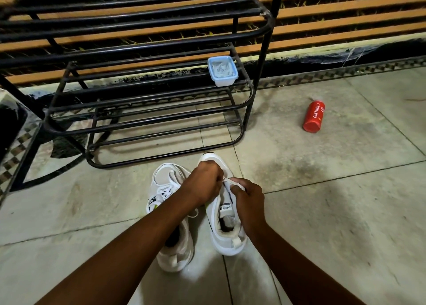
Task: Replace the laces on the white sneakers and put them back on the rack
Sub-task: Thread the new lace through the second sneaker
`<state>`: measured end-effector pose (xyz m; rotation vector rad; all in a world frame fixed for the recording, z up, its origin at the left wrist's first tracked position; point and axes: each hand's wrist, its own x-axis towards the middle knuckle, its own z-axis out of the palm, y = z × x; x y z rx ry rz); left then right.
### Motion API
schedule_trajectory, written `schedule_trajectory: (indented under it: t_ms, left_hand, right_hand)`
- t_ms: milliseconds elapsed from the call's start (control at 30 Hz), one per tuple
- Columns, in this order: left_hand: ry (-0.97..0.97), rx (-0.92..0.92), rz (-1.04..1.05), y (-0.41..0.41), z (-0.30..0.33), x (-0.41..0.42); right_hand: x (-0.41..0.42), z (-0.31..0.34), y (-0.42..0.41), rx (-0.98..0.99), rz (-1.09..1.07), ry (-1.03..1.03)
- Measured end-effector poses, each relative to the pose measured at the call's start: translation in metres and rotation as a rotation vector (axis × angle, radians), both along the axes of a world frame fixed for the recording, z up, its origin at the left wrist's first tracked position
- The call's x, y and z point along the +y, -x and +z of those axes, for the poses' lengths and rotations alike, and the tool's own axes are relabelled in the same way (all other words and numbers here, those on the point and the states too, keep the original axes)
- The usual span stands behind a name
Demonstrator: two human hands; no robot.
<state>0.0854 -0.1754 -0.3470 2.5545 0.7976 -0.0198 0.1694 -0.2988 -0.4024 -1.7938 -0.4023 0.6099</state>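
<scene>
My left hand (205, 181) and right hand (247, 199) both pinch the white lace (227, 180) over the right sneaker (224, 214), just between my fingertips. Its long axis runs away from me, toe toward the rack (147, 111); the other sneaker (169, 212) sits touching alongside, left.

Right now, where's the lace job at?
Left sneaker looks laced and sits on the floor. In hand: left hand and right hand pinch a white lace over the right sneaker; its eyelets are hidden. Left: finish it, then put both on the rack, which holds only a blue tub.
</scene>
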Motion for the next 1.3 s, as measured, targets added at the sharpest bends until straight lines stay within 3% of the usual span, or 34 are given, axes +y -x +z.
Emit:
schedule_trajectory:
  t_ms: [233, 400, 533, 800, 867, 1033, 1100, 1200, 1300]
  left_hand:
    - [-0.064, -0.04, -0.061, -0.007, 0.001, -0.005]
    - [-0.026, -0.135, 0.025, 0.001, -0.009, -0.001]
    - [-0.1, -0.088, -0.076, 0.003, -0.01, -0.007]
    - [-0.247, -0.099, -0.211, -0.001, -0.011, -0.009]
    - [-0.204, -0.122, -0.18, -0.001, -0.012, -0.007]
    - [0.079, -0.274, 0.122, 0.006, -0.021, -0.003]
    - [0.033, -0.233, 0.091, 0.007, -0.02, -0.004]
    - [-0.187, -0.058, -0.082, 0.0, -0.011, -0.01]
    - [-0.144, -0.043, -0.023, -0.005, -0.012, -0.015]
  right_hand:
    - [-0.001, 0.003, 0.002, -0.047, 0.005, -0.004]
    - [-0.001, -0.001, 0.004, -0.1, 0.027, 0.007]
    - [-0.001, -0.001, 0.002, -0.127, 0.062, 0.02]
    - [-0.001, -0.002, -0.006, 0.141, 0.066, -0.023]
    - [-0.002, -0.002, -0.008, 0.143, 0.072, -0.027]
    - [-0.002, -0.001, -0.006, 0.003, 0.094, -0.023]
    - [-0.001, -0.001, -0.004, -0.016, 0.106, -0.024]
    - [-0.002, -0.004, -0.002, -0.047, 0.124, -0.01]
    - [-0.005, -0.004, -0.003, -0.092, 0.147, -0.016]
